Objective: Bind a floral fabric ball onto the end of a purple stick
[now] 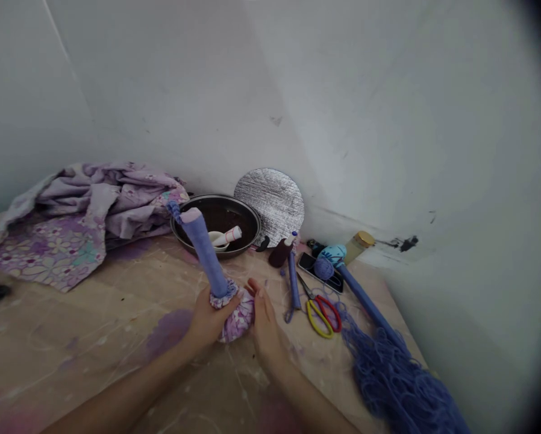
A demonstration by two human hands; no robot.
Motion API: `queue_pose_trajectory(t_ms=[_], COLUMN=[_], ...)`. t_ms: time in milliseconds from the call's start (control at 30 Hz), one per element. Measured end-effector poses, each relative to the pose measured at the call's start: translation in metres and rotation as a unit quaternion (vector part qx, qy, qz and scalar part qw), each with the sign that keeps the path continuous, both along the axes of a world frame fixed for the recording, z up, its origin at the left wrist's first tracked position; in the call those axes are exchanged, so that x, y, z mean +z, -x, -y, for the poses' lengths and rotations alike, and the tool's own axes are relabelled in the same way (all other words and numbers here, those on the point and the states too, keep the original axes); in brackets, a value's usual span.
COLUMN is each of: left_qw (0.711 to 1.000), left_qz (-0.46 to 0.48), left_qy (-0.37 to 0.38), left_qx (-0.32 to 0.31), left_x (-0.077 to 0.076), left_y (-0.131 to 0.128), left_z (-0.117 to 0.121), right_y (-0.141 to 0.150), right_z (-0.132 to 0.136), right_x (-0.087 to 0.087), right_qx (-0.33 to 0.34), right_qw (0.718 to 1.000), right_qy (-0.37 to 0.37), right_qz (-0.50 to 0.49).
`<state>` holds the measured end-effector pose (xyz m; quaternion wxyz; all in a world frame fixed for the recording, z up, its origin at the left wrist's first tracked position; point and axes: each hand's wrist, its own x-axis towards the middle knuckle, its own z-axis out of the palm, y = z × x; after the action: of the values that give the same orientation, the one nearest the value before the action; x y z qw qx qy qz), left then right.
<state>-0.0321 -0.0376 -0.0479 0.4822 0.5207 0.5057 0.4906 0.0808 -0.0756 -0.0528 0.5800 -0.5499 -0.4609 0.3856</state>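
Cloth-headed stick point(206, 256) stands tilted near the centre, its smooth blue handle pointing to 11 o'clock above a ruffled collar and a rounded, gathered floral head. The left hand point(211, 316) is clamped round the collar; the right hand point(265, 319), fingers extended, lies along the head's side. From the head, the round dark pan point(253, 215) sits at 12, crumpled floral cloth point(90, 223) at 10, open-handled scissors point(320, 310) at 3, stringy blue yarn point(397, 377) at 4. Patterned table cover point(130, 319) spreads toward 8.

Crinkled, shiny silver foil disc point(270, 202); soft, matt floral cloth point(90, 226); glossy dark pan point(243, 241).
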Motion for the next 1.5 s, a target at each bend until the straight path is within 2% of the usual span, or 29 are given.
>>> queue_pose_trajectory(t_ms=[100, 233, 333, 467, 600, 667, 800, 1000, 1033, 1100, 1167, 1233, 1300, 1367, 1433, 1500], left_qw=[1.0, 1.0, 1.0, 1.0, 0.999, 0.999, 0.999, 0.999, 0.999, 0.999, 0.994, 0.972, 0.949, 0.951, 0.971, 0.987], left_qz=[-0.009, -0.019, -0.018, -0.003, 0.019, 0.001, -0.026, -0.023, -0.023, -0.006, 0.056, 0.161, 0.236, 0.233, 0.165, 0.081], left_qy=[0.002, 0.004, 0.008, 0.015, 0.008, 0.014, 0.021, 0.018, 0.02, 0.041, 0.095, 0.161, 0.193, 0.168, 0.098, 0.04], left_qx=[0.002, 0.005, -0.003, -0.021, -0.049, -0.041, -0.027, -0.018, -0.014, -0.012, -0.023, -0.049, -0.079, -0.113, -0.144, -0.133], left_x=[0.0, -0.001, -0.004, -0.007, -0.003, 0.0, -0.001, -0.005, -0.004, 0.0, 0.006, 0.012, 0.017, 0.021, 0.022, 0.021], left_y=[-0.001, -0.001, 0.0, 0.0, 0.0, 0.001, 0.002, 0.002, 0.002, 0.002, 0.002, 0.001, -0.001, -0.002, -0.004, -0.005], left_z=[0.0, 0.001, 0.001, -0.001, -0.001, -0.001, -0.002, -0.007, -0.008, -0.008, -0.006, -0.001, 0.005, 0.011, 0.016, 0.019], right_y=[-0.005, -0.005, -0.005, -0.004, 0.001, 0.002, -0.002, -0.009, -0.01, -0.012, -0.015, -0.017, -0.015, -0.007, 0.003, 0.013], right_z=[0.015, 0.029, 0.032, 0.032, 0.031, 0.031, 0.034, 0.044, 0.046, 0.048, 0.046, 0.038, 0.029, 0.023, 0.02, 0.018], right_x=[0.008, 0.005, -0.001, -0.007, -0.013, -0.014, -0.012, -0.003, -0.002, 0.001, 0.0, -0.002, -0.004, -0.004, -0.002, 0.001], right_qx=[0.039, 0.09, 0.087, 0.087, 0.082, 0.082, 0.098, 0.151, 0.163, 0.157, 0.106, 0.041, 0.015, 0.033, 0.051, 0.049], right_qw=[0.993, 0.939, 0.915, 0.909, 0.914, 0.918, 0.917, 0.9, 0.904, 0.933, 0.978, 0.998, 0.981, 0.956, 0.945, 0.95], right_qy=[-0.029, -0.054, -0.05, -0.039, -0.025, -0.018, -0.027, -0.065, -0.067, -0.053, -0.012, 0.043, 0.089, 0.116, 0.127, 0.121], right_qz=[0.106, 0.326, 0.39, 0.406, 0.397, 0.388, 0.385, 0.404, 0.389, 0.318, 0.181, -0.005, -0.173, -0.268, -0.297, -0.285])
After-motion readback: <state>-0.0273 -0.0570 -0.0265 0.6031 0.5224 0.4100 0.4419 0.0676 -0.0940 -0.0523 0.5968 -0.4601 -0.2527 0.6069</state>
